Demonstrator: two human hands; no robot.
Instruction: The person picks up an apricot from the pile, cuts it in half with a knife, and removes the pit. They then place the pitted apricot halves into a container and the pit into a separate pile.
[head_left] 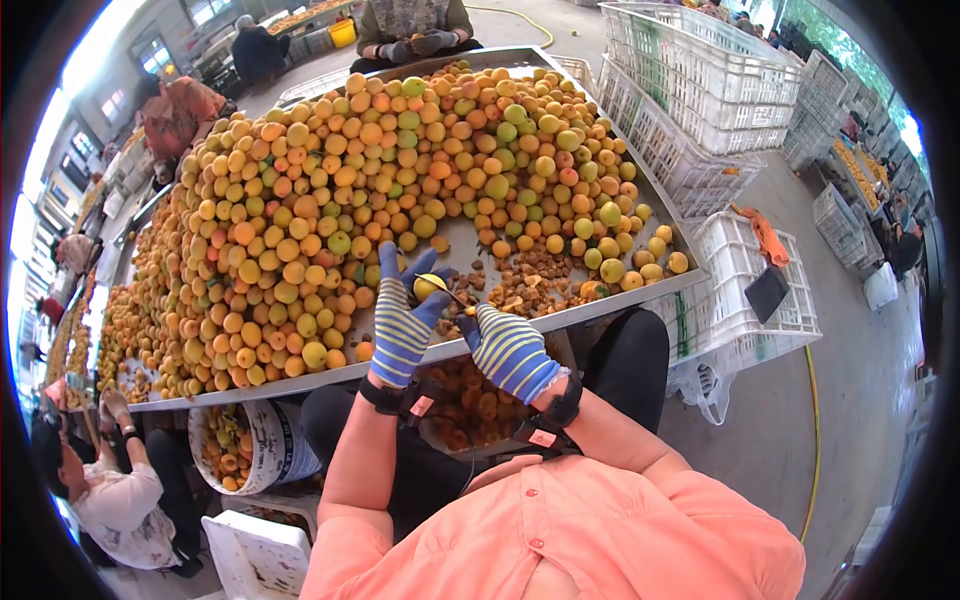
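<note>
My left hand (402,325), in a blue and yellow striped glove, is closed round a yellow-green apricot (430,287) above the near edge of the metal table (645,288). My right hand (510,350), gloved alike, is closed beside it. From its fingers a small knife (458,298) with a thin dark blade points at the apricot; its handle is mostly hidden. Just beyond both hands lie brown apricot pits (540,280) and scraps. A large heap of whole apricots (300,220), orange to green, covers much of the tabletop.
Below the table edge are a container of halved apricots (475,400) and a white bucket (245,450) of apricots. White crates (700,80) are stacked at right; another crate (765,325) bears an orange cloth (763,238). Co-workers sit opposite (418,25) and at left (115,490).
</note>
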